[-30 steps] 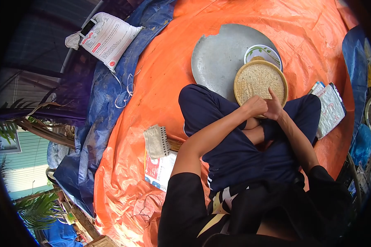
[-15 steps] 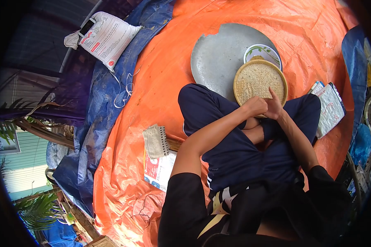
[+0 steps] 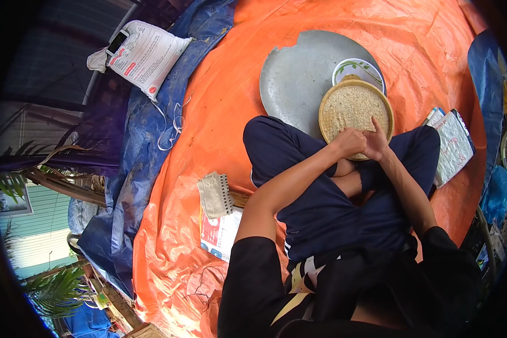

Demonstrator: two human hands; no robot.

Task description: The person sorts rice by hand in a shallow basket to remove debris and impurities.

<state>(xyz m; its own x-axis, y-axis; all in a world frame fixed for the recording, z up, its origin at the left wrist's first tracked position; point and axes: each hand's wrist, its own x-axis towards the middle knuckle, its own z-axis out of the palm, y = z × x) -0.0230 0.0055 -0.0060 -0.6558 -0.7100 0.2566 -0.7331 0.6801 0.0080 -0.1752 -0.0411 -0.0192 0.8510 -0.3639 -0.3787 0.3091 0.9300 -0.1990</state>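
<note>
Fingers clenched, the left hand [image 3: 349, 143] rests against the right hand [image 3: 377, 144], whose hold I cannot tell, at the tray [image 3: 391, 116] of grain [image 3: 352, 107] beyond the legs [image 3: 343, 222]; gripping its rim would mean parting them.

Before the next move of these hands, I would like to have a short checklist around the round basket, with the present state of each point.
1. Both hands at the basket: ok; left hand and right hand meet at the near side of the round basket.
2. Pale grainy material inside the rim: ok.
3. Anything pinched between the fingers: cannot tell; too small to see.
4. Bowl fully uncovered: not ok; the basket hides its near part in this view.
5. Metal tray with whole edge: not ok; a notch shows at the far left.
6. Basket firmly supported: cannot tell; its underside is hidden.
</note>
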